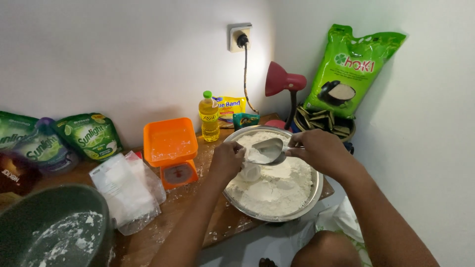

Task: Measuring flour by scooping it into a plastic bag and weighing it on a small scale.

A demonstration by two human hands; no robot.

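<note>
While right hand [319, 148] fingers clamp the metal spoon [267, 151] of flour, left hand [226, 159] fingers close on a small white cup [250, 171] just beneath, steel bowl [316, 190] under both.

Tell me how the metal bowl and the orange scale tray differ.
The metal bowl is round and shiny; the orange scale tray is square and matte plastic. The bowl is heaped with flour, the tray only dusted. The bowl sits on the board, the tray atop its scale. Both are open-topped.
</note>
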